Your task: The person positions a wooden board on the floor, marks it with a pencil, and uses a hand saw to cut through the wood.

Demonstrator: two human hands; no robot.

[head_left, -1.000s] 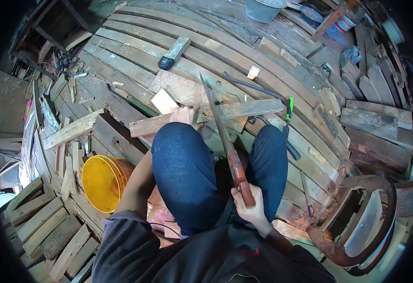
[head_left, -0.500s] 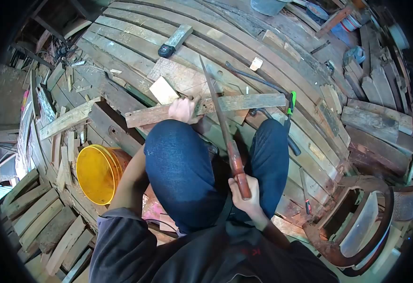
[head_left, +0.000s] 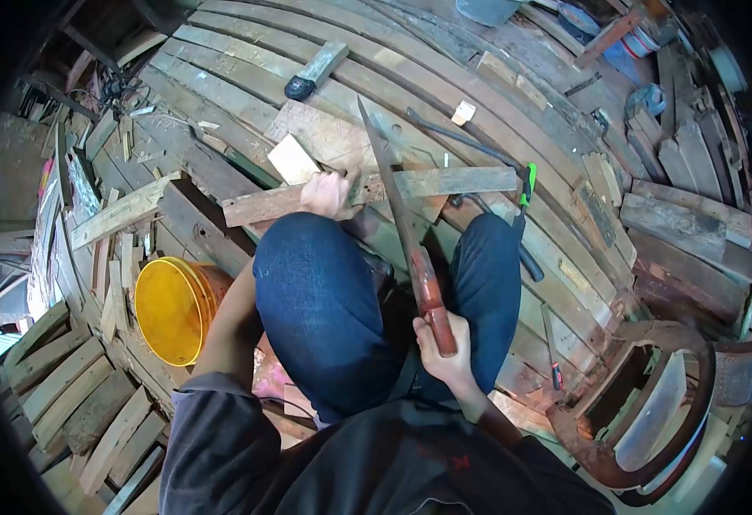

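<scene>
My right hand (head_left: pixel 445 348) is wrapped round the brown handle of a handsaw (head_left: pixel 403 221). The narrow blade points away from me and crosses a long wooden board (head_left: pixel 457 181), right of my left hand. Fingers closed over the board's edge, my left hand (head_left: pixel 327 194) grips it in front of my left knee. Beside that hand lies a small pale wood block (head_left: pixel 293 160), on a flat scratched panel (head_left: pixel 329 133). How deep the blade sits in the wood cannot be made out.
A yellow bucket (head_left: pixel 171 311) stands left of my leg. A dark bent bar (head_left: pixel 470 142) and a tool with a green tip (head_left: pixel 529 184) lie beyond the board. Stacked offcuts (head_left: pixel 80 403) fill the lower left. A rusty metal frame (head_left: pixel 642 412) is at lower right.
The view has shifted slightly, moving most things a little left and up. Both hands keep their grips, and the saw stays across the board at nearly the same place.
</scene>
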